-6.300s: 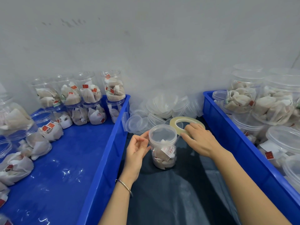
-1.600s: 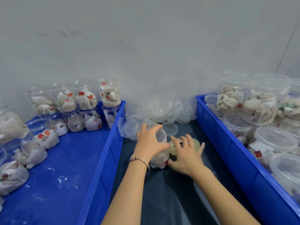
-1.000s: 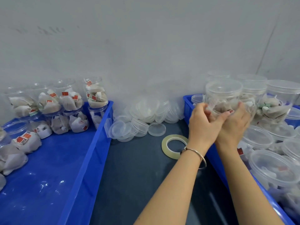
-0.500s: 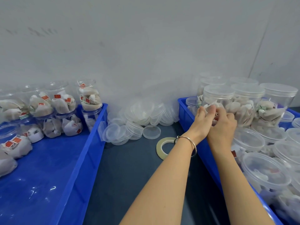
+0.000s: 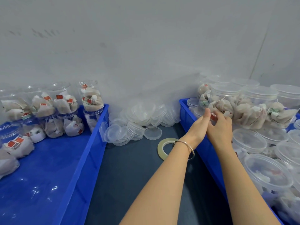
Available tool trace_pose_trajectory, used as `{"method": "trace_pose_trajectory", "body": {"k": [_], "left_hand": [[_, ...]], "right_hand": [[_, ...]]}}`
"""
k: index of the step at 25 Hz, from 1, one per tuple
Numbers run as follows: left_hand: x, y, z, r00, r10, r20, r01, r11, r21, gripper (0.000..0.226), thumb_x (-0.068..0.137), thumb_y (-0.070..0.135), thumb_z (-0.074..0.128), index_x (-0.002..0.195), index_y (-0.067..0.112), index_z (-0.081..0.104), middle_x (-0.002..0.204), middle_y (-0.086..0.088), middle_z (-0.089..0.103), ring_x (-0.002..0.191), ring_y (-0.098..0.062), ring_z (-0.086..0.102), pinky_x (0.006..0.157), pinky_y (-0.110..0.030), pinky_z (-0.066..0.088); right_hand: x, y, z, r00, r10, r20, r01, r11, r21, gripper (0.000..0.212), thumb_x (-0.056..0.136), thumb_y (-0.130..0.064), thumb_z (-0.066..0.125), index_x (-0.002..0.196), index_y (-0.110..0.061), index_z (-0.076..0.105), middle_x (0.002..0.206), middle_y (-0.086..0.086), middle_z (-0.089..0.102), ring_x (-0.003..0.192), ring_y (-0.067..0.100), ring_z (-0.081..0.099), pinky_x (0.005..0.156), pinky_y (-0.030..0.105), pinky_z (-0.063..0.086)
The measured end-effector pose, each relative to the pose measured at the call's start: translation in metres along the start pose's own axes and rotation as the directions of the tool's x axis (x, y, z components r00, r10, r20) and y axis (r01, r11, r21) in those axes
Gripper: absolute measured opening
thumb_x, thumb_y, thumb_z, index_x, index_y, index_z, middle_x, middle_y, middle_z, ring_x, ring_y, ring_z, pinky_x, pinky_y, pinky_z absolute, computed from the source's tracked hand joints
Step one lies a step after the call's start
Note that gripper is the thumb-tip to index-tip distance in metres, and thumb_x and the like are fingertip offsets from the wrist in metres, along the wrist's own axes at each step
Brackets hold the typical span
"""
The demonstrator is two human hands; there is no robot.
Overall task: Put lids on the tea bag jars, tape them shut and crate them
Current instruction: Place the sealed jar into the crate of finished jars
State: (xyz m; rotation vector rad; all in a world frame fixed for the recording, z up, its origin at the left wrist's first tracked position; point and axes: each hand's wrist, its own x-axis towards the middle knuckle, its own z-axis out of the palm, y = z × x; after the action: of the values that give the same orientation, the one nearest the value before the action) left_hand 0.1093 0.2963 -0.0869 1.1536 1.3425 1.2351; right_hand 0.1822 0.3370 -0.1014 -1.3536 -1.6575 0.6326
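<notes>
A lidded tea bag jar (image 5: 223, 101) stands on top of other jars at the near-left corner of the right blue crate (image 5: 209, 153). Both hands are at its base. My left hand (image 5: 200, 125) lies with straight fingers against the jar's left side, thumb up. My right hand (image 5: 221, 126) curls its fingers round the front of the jar's base. A red tag shows between the two hands. The tape roll (image 5: 164, 147) lies flat on the dark mat, left of my left wrist. Loose clear lids (image 5: 142, 116) are heaped by the wall.
The left blue crate (image 5: 87, 153) holds several open jars of tea bags (image 5: 65, 104) stacked along its back and left. The right crate is packed with lidded jars (image 5: 259, 101). A dark mat (image 5: 128, 176) runs between the crates. A grey wall is close behind.
Both hands carried the lidded jar from the mat over to the right crate and lowered it onto the stack. The tape roll stayed on the mat. The camera has turned right.
</notes>
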Motion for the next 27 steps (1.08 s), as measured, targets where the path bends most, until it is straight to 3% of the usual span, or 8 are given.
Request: {"method": "trace_pose_trajectory", "body": {"k": [2, 7, 10, 13, 15, 19, 24, 27], "left_hand": [[-0.009, -0.007, -0.008, 0.993, 0.004, -0.117, -0.006, 1.0, -0.011, 0.051, 0.1, 0.053, 0.032, 0.132, 0.018, 0.052, 0.129, 0.001, 0.057, 0.114, -0.009, 0.051, 0.098, -0.034, 0.041], [-0.053, -0.029, -0.043, 0.899, -0.041, -0.436, -0.025, 0.989, -0.145, 0.017, 0.095, 0.012, 0.05, 0.102, 0.011, 0.065, 0.085, 0.0, 0.069, 0.065, 0.0, 0.065, 0.057, -0.014, 0.047], [-0.09, -0.03, -0.075, 0.817, -0.039, -0.575, -0.051, 0.989, -0.14, 0.018, 0.091, 0.005, 0.049, 0.094, 0.015, 0.065, 0.082, 0.0, 0.069, 0.071, -0.005, 0.067, 0.061, -0.016, 0.05], [-0.132, -0.021, -0.121, 0.67, -0.003, -0.743, -0.052, 0.997, -0.051, 0.02, 0.092, 0.005, 0.047, 0.09, 0.021, 0.06, 0.095, -0.006, 0.068, 0.092, -0.02, 0.067, 0.079, -0.032, 0.055], [-0.166, -0.015, -0.153, 0.562, 0.021, -0.827, -0.003, 1.0, 0.024, 0.019, 0.093, 0.006, 0.045, 0.092, 0.021, 0.057, 0.101, -0.009, 0.066, 0.095, -0.025, 0.064, 0.082, -0.039, 0.054], [-0.246, -0.011, -0.196, 0.415, 0.093, -0.905, 0.246, 0.946, 0.21, 0.017, 0.093, 0.007, 0.041, 0.102, 0.013, 0.055, 0.104, -0.005, 0.061, 0.092, -0.02, 0.057, 0.068, -0.028, 0.042], [-0.325, -0.018, -0.222, 0.34, 0.091, -0.936, 0.71, 0.628, 0.319, 0.035, 0.098, 0.013, 0.043, 0.131, 0.007, 0.039, 0.136, -0.013, 0.042, 0.117, -0.031, 0.049, 0.087, -0.042, 0.045], [-0.342, -0.02, -0.227, 0.302, 0.1, -0.948, 0.785, 0.539, 0.306, 0.044, 0.096, 0.015, 0.049, 0.137, 0.01, 0.033, 0.143, -0.011, 0.032, 0.118, -0.029, 0.048, 0.086, -0.042, 0.047]], "right_hand": [[-0.007, -0.001, 0.004, 0.999, -0.042, -0.03, 0.042, 0.999, 0.013, 0.042, 0.091, -0.017, 0.055, 0.132, -0.011, 0.052, 0.134, 0.013, 0.044, 0.119, 0.029, 0.049, 0.089, 0.033, 0.036], [-0.046, -0.02, 0.033, 0.975, -0.21, -0.065, 0.216, 0.97, 0.109, 0.024, 0.088, -0.005, 0.053, 0.108, -0.013, 0.065, 0.113, 0.001, 0.05, 0.097, 0.017, 0.056, 0.08, 0.033, 0.046], [-0.076, -0.047, 0.063, 0.964, -0.261, 0.044, 0.25, 0.953, 0.171, 0.022, 0.087, -0.005, 0.054, 0.103, -0.014, 0.066, 0.108, -0.002, 0.052, 0.091, 0.014, 0.056, 0.083, 0.035, 0.048], [-0.116, -0.086, 0.097, 0.908, -0.376, 0.185, 0.323, 0.909, 0.262, 0.023, 0.084, -0.001, 0.055, 0.101, -0.01, 0.068, 0.105, 0.002, 0.057, 0.09, 0.019, 0.059, 0.084, 0.033, 0.047], [-0.147, -0.117, 0.115, 0.836, -0.474, 0.275, 0.368, 0.858, 0.359, 0.021, 0.084, -0.002, 0.055, 0.099, -0.011, 0.068, 0.099, -0.003, 0.055, 0.084, 0.015, 0.059, 0.082, 0.034, 0.049], [-0.213, -0.169, 0.146, 0.617, -0.633, 0.469, 0.411, 0.766, 0.494, 0.019, 0.088, -0.007, 0.056, 0.1, -0.017, 0.067, 0.094, -0.003, 0.058, 0.083, 0.012, 0.056, 0.076, 0.031, 0.048], [-0.274, -0.191, 0.164, 0.282, -0.676, 0.681, 0.522, 0.703, 0.483, 0.021, 0.091, -0.022, 0.052, 0.111, -0.023, 0.06, 0.101, -0.003, 0.056, 0.088, 0.012, 0.055, 0.078, 0.033, 0.049], [-0.287, -0.2, 0.167, 0.162, -0.628, 0.761, 0.596, 0.677, 0.431, 0.027, 0.092, -0.022, 0.049, 0.118, -0.024, 0.057, 0.108, -0.004, 0.054, 0.092, 0.017, 0.057, 0.08, 0.038, 0.05]]}}
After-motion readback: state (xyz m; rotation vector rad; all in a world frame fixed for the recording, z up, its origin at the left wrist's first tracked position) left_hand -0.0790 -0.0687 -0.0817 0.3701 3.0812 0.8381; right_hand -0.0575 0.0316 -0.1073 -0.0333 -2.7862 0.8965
